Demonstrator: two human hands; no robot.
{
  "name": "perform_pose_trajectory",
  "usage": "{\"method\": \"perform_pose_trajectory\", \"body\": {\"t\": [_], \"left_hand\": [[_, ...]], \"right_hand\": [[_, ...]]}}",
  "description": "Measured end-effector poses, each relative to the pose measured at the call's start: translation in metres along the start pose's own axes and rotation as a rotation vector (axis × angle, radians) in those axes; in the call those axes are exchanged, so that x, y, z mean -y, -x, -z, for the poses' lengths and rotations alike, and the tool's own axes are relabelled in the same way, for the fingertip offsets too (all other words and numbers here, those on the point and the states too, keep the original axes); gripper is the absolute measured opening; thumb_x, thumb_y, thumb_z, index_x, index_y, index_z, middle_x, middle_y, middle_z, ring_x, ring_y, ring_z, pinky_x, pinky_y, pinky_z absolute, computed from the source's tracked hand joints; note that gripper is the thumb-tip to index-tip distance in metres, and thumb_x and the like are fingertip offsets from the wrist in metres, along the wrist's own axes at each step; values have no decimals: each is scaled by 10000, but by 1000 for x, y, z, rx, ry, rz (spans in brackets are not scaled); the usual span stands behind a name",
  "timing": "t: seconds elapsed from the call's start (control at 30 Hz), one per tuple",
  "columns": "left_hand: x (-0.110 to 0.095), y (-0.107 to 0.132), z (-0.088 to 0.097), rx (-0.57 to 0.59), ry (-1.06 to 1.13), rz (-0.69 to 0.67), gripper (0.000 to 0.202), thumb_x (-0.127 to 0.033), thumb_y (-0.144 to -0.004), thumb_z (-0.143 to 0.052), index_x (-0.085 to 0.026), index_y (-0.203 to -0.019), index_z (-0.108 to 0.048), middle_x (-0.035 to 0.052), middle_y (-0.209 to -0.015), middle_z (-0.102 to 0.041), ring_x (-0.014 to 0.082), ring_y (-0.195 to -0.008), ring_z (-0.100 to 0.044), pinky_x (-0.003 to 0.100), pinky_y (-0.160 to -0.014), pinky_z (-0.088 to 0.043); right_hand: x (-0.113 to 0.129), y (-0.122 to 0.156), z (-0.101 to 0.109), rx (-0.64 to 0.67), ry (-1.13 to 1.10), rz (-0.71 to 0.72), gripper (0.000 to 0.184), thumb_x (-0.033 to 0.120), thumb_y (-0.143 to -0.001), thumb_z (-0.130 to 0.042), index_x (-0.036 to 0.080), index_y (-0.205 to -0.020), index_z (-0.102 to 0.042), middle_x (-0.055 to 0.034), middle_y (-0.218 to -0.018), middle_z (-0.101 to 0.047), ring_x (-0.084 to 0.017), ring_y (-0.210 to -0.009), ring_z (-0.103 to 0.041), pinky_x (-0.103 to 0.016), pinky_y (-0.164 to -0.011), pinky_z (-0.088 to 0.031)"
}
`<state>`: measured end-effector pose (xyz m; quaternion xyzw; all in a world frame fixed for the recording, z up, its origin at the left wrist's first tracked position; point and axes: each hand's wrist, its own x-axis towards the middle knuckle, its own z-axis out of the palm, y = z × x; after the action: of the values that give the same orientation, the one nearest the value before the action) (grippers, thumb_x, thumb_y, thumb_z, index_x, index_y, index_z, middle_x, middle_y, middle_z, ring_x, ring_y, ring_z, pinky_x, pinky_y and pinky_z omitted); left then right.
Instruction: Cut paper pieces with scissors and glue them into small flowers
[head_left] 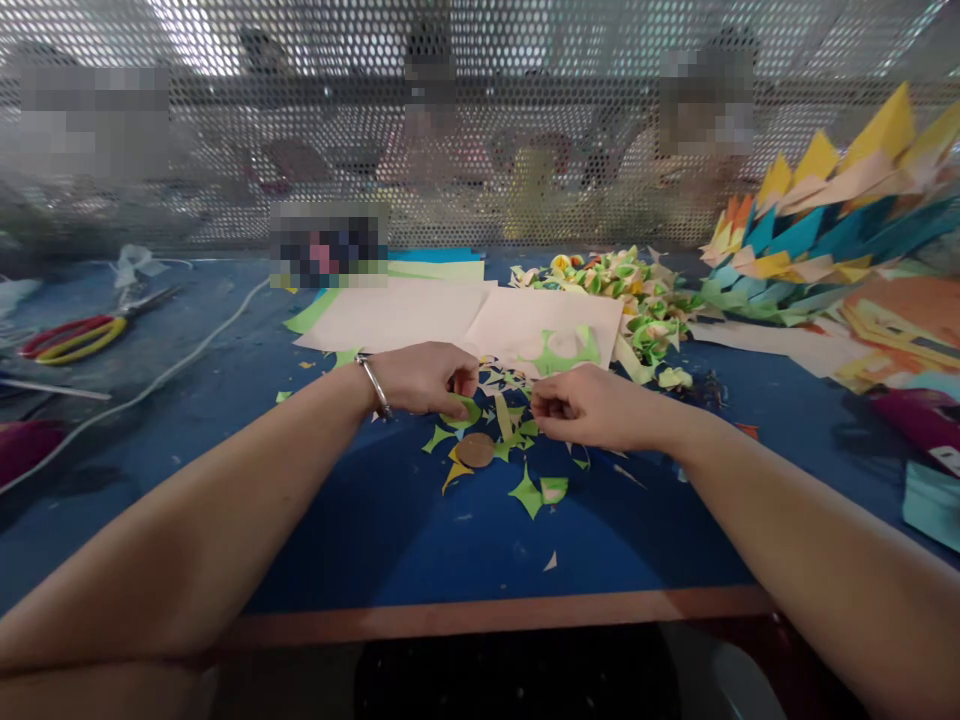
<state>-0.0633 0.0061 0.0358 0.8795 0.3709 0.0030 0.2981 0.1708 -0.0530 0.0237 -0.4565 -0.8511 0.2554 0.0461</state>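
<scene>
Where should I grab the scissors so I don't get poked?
Take the scissors by the red and yellow handle loops at their left end, coming in from the left. They lie flat on the table with the blades pointing right and away. That keeps your grip on the rounded loops, far from the sharp tips.

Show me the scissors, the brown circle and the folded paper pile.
scissors point(112, 324): head view, handles near the pivot.
brown circle point(475, 450): head view, its middle.
folded paper pile point(622, 285): head view, pile's middle.
</scene>
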Motion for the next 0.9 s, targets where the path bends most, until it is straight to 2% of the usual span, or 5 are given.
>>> {"method": "perform_pose_trajectory", "body": {"t": [0.13,0.33,0.6,0.77,0.9], "left_hand": [[3,-3,0,15,128,14,134,-233,-691,-685,-198,-665,-559,-53,-516,-551,86,-413,-442,217,-454,-295],[4,-12,-9,-188,420,-47,196,-210,-646,-766,-169,-681,-578,-51,-586,-560,82,-548,-493,206,-544,-378],[-13,-19,-35,-337,1153,111,121,-91,-777,-688,-149,-824,-592,8,-764,-679,103,-698,-653,267,-702,-536],[-27,-18,-40,-379,1290,172,160,-72,-812,-687,-157,-746,-569,8,-735,-681,97,-696,-660,275,-759,-545],[-34,-16,-43,-340,1340,184,169,-75,-839,-672,-157,-737,-564,-13,-692,-660,80,-639,-645,244,-716,-545]], "right_hand": [[1,0,0,4,49,-25,74,208,-821,-574,176,-756,-584,-19,-640,-595,-111,-526,-482,-266,-527,-331],[-3,0,-2,-57,50,6,107,224,-826,-582,180,-730,-577,-14,-612,-593,-112,-515,-473,-265,-514,-315],[-3,3,-3,-438,76,172,81,245,-869,-555,178,-882,-600,-19,-744,-609,-114,-612,-510,-256,-582,-381],[1,4,-6,-527,160,245,144,235,-892,-549,174,-1009,-608,-44,-848,-635,-105,-591,-500,-249,-555,-387],[1,3,-6,-558,192,308,110,228,-922,-526,162,-932,-614,-41,-833,-630,-101,-603,-514,-245,-569,-399]]}}
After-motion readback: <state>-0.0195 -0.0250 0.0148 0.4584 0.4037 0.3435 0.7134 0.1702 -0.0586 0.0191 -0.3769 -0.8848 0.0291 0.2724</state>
